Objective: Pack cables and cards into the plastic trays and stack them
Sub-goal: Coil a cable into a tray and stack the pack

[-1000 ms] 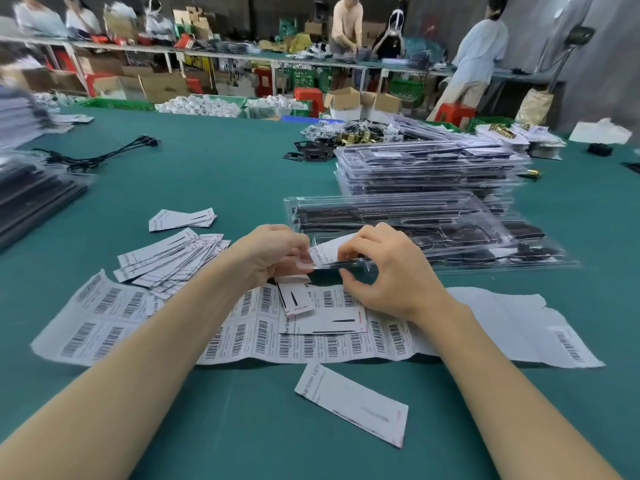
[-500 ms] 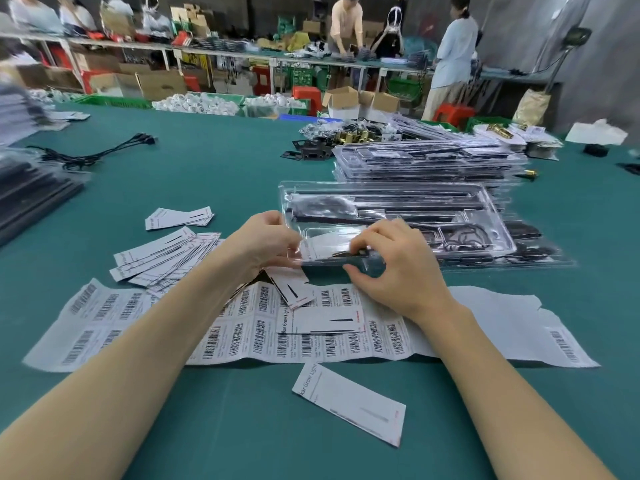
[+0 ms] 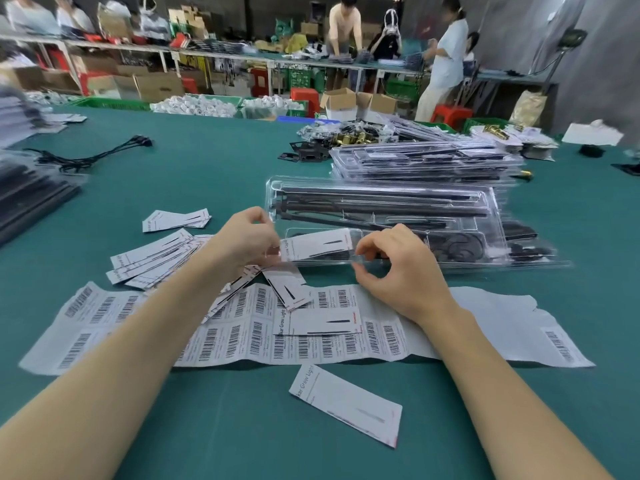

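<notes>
A: Head view first: we see the clear plastic tray (image 3: pixel 384 216) lying on the green tabletop (image 3: pixel 207 174), its long slots filled with black bars, a coiled black cable (image 3: pixel 460 245) in a near-right compartment.

B: And the hands?

A: Our left hand (image 3: pixel 247 239) has its fingers curled, pinching the tray's near left corner beside the white card (image 3: pixel 317 244). That card sits in the tray's near-left compartment, printed side up. Our right hand (image 3: pixel 398 268) pinches the tray's near rim between thumb and forefinger, just right of the card.

B: What else do we have around us?

A: A strip of barcode labels (image 3: pixel 242 327) lies across the tabletop under our wrists, with loose cards (image 3: pixel 152 258) fanned out to the left and one single card (image 3: pixel 348 403) nearest us. Behind the tray stands a stack of filled trays (image 3: pixel 426 161). A black cable bundle (image 3: pixel 90 155) lies far left. Other people work at benches in the background.
</notes>
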